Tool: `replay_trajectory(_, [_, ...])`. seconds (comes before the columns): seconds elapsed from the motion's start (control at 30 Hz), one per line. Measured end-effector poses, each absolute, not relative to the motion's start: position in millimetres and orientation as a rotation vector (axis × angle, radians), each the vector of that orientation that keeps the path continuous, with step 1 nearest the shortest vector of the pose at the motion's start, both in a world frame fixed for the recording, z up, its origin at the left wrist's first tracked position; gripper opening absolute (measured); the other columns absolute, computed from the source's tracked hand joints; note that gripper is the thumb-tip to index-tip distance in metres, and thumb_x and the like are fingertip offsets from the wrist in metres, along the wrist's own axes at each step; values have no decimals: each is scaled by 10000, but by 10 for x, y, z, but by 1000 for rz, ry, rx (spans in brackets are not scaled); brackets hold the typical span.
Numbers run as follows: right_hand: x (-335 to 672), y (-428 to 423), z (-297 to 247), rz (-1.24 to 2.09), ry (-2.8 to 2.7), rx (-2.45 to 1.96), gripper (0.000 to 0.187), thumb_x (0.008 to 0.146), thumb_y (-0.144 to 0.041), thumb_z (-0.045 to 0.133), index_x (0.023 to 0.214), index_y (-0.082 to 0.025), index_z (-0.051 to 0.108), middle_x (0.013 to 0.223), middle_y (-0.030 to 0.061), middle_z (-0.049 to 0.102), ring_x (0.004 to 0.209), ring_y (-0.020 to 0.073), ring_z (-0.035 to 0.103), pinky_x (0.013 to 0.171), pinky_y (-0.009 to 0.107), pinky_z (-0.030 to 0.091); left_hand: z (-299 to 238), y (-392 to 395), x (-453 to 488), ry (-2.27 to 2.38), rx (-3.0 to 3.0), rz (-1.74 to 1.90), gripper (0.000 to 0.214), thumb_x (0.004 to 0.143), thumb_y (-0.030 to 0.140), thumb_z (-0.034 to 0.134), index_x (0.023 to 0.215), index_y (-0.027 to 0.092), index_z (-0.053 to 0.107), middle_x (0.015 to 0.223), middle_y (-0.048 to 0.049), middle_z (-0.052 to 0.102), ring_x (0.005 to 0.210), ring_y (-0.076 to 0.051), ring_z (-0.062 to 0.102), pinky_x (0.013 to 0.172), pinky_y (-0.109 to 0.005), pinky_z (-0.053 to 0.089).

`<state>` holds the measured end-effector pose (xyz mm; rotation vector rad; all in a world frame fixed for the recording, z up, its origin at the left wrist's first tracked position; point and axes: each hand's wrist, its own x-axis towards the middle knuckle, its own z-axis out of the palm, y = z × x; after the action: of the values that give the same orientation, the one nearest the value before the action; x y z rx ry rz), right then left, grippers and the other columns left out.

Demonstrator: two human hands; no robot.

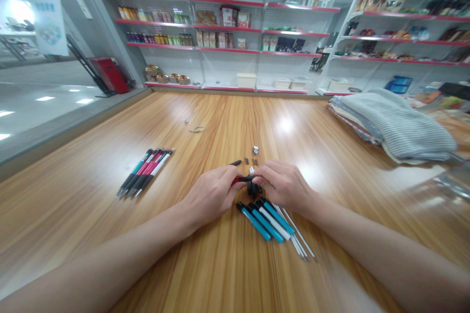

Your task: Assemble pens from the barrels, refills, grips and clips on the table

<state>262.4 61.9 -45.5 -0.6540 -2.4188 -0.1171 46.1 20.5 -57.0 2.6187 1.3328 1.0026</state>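
Between my hands is a pen (246, 178) with a red barrel and a black grip. My left hand (215, 190) pinches its red end, while the fingers of my right hand (286, 183) close around the black end. A dark rod-like piece (235, 162) shows just beyond my left knuckles; whether it is held I cannot tell. Under and between the hands lie black grips (252, 190), partly hidden. Nearer me are several blue and white pen barrels (265, 225) with black tops, and thin white refills (299, 249). Small silver tips (255, 149) and tiny dark pieces (251, 161) sit beyond the hands.
Several whole pens (145, 173) lie side by side on the left of the wooden table (183, 274). Farther back are a thin looped wire (197, 129) and a small metal bit (185, 121). Folded cloths (396, 122) are piled at right. Stocked shelves (227, 51) stand behind the table.
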Motion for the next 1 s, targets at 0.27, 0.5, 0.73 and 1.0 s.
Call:
replay_trajectory(0.27, [2670, 644, -428, -239, -2316, -624, 210, 913, -187, 507, 703, -186, 510, 653, 17, 526, 640, 147, 459, 598, 287, 326, -469, 248, 385, 1131, 2618, 843, 270, 960, 208, 380, 753, 164, 547, 700, -37, 561, 716, -170, 512, 668, -306, 401])
replay_trajectory(0.5, [2690, 652, -420, -198, -2226, -639, 281, 900, -166, 491, 628, -187, 425, 595, 0, 456, 564, 127, 399, 548, 284, 275, -464, 254, 385, 1100, 2495, 938, 272, 949, 215, 409, 744, 149, 574, 679, -33, 512, 686, -154, 473, 625, -281, 373])
replay_trajectory(0.73, [2691, 686, -434, -51, -2182, -639, 303, 920, -172, 462, 625, -184, 394, 581, -6, 409, 536, 115, 375, 526, 277, 255, -475, 247, 384, 1079, 2463, 1204, 159, 894, 216, 543, 915, 132, 676, 709, -49, 599, 680, -148, 483, 643, -283, 377])
replay_trajectory(1.0, [2810, 794, -422, -149, -2110, -650, 259, 914, -162, 471, 656, -175, 454, 591, 11, 448, 554, 126, 407, 536, 281, 275, -547, 345, 275, 1091, 1447, 1187, 481, 954, 409, 410, 629, 114, 608, 397, 11, 443, 388, -75, 387, 440, -214, 283])
